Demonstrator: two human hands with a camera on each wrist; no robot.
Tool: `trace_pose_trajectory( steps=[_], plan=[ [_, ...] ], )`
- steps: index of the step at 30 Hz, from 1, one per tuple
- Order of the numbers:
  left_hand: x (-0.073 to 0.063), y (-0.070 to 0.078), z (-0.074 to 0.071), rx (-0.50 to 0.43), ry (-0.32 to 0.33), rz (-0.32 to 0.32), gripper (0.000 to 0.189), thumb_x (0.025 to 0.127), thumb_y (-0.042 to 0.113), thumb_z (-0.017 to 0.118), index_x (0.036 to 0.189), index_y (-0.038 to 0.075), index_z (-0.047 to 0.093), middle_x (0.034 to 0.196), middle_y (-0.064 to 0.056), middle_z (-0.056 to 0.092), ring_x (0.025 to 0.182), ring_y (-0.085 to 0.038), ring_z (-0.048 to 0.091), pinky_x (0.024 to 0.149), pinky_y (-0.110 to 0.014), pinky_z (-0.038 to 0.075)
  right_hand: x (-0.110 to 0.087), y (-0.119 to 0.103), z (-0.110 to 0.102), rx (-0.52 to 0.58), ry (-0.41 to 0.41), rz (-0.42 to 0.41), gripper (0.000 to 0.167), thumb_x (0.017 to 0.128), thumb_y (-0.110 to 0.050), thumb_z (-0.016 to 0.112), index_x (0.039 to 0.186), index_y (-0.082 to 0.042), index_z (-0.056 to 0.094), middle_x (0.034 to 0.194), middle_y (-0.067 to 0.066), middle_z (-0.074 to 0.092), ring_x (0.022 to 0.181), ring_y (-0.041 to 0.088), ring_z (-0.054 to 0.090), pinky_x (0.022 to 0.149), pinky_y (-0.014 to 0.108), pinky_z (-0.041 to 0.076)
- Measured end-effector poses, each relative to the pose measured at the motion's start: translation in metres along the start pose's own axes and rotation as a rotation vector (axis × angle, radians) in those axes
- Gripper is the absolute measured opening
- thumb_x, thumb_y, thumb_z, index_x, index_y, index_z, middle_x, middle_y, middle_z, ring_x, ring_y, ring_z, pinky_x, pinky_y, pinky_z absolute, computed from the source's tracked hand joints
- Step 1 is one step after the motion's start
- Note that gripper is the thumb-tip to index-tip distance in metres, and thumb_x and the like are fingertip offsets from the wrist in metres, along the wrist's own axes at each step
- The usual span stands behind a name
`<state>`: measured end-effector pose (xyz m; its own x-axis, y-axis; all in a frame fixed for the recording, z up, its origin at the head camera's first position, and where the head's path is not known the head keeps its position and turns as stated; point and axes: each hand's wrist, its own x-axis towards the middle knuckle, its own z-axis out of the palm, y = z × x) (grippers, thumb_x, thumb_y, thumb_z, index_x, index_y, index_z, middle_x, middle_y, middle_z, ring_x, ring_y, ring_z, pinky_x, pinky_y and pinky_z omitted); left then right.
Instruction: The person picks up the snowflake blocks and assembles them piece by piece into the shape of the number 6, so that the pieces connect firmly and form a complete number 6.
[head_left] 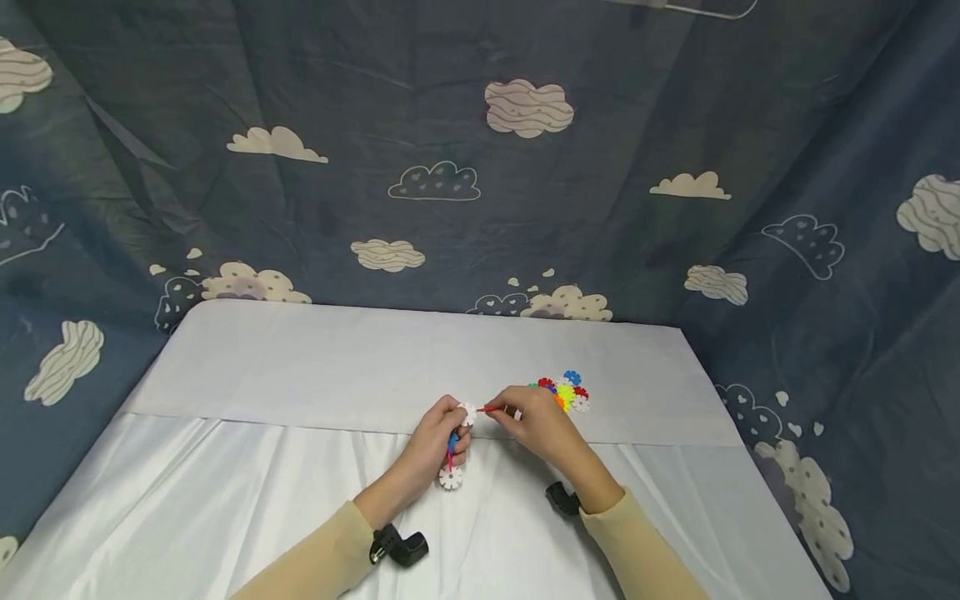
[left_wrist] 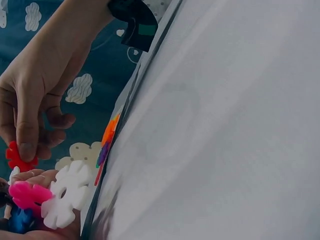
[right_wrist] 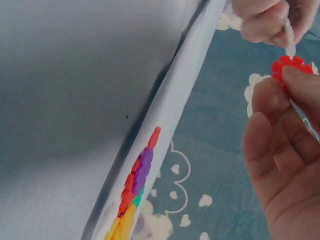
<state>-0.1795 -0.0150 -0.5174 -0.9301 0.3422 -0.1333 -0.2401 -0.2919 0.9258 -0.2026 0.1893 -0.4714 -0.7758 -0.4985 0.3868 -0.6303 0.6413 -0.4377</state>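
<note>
My left hand [head_left: 432, 439] grips a small chain of notched plastic discs above the white cloth. A white disc [head_left: 450, 477] hangs at its lower end, joined to a pink disc [left_wrist: 30, 195], and a blue disc [head_left: 453, 442] sits between the fingers. At the upper end another white disc [head_left: 468, 414] sticks out by the thumb. My right hand [head_left: 538, 421] pinches a red disc [right_wrist: 291, 68] between thumb and fingertip, its notched edge right at that white disc. In the right wrist view the two discs meet edge to edge, at an angle to each other.
A pile of loose notched discs [head_left: 566, 392] in several colours lies on the table just beyond my right hand. White cloth [head_left: 300, 492] covers the table. A dark curtain with cloud prints [head_left: 435, 225] hangs behind it. Each wrist wears a black camera mount [head_left: 401, 546].
</note>
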Motion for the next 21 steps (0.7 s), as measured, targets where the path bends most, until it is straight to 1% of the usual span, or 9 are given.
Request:
trace_pose_trajectory(
  steps=[3,6,9,14,19,21],
  plan=[
    [0.000,0.000,0.000,0.017,-0.004,-0.013,0.019,0.115,0.019,0.040,0.098,0.011,0.040,0.082,-0.001,0.045,0.062,-0.011,0.038,0.050,-0.020,0.036,-0.001,-0.001,0.001,-0.027,0.004,-0.013,0.016,0.085,-0.005,0.088,0.097,-0.014,0.082,0.092,-0.003,0.081,0.075,0.006,0.067,0.067,0.019,0.056],
    [0.000,-0.001,0.000,0.022,0.004,-0.022,0.019,0.115,0.019,0.041,0.098,0.011,0.040,0.081,0.000,0.045,0.062,-0.011,0.038,0.050,-0.020,0.036,-0.001,-0.003,0.003,-0.035,0.004,-0.031,0.015,0.085,-0.005,0.088,0.097,-0.013,0.083,0.091,-0.001,0.081,0.074,0.009,0.069,0.067,0.020,0.058],
    [0.000,0.000,0.000,0.020,0.013,-0.021,0.019,0.115,0.017,0.041,0.097,0.011,0.040,0.080,0.000,0.044,0.063,-0.010,0.038,0.050,-0.019,0.035,-0.001,-0.005,0.007,-0.051,0.002,-0.050,0.014,0.086,-0.005,0.088,0.097,-0.010,0.083,0.090,0.001,0.081,0.076,0.012,0.072,0.071,0.020,0.061],
    [0.001,0.001,0.001,0.013,-0.008,-0.021,0.021,0.116,0.017,0.040,0.096,0.012,0.038,0.081,-0.001,0.043,0.064,-0.011,0.037,0.051,-0.019,0.035,-0.002,-0.010,0.011,-0.081,0.018,-0.062,0.014,0.084,-0.003,0.088,0.097,-0.008,0.083,0.088,0.003,0.080,0.076,0.014,0.074,0.073,0.020,0.062],
    [0.000,0.002,0.002,0.013,-0.018,-0.048,0.023,0.117,0.019,0.033,0.096,0.011,0.035,0.081,-0.001,0.041,0.064,-0.012,0.036,0.052,-0.021,0.035,-0.001,-0.012,0.012,-0.097,0.038,-0.049,0.015,0.084,-0.005,0.089,0.098,-0.009,0.083,0.088,0.002,0.079,0.077,0.013,0.073,0.073,0.020,0.062],
    [0.000,0.002,0.003,0.023,-0.019,-0.058,0.024,0.118,0.023,0.030,0.098,0.011,0.035,0.081,-0.001,0.042,0.064,-0.012,0.038,0.054,-0.022,0.037,0.000,-0.011,0.012,-0.102,0.034,-0.043,0.016,0.085,-0.006,0.088,0.099,-0.009,0.083,0.089,0.001,0.079,0.078,0.012,0.074,0.074,0.019,0.062]
  ],
)
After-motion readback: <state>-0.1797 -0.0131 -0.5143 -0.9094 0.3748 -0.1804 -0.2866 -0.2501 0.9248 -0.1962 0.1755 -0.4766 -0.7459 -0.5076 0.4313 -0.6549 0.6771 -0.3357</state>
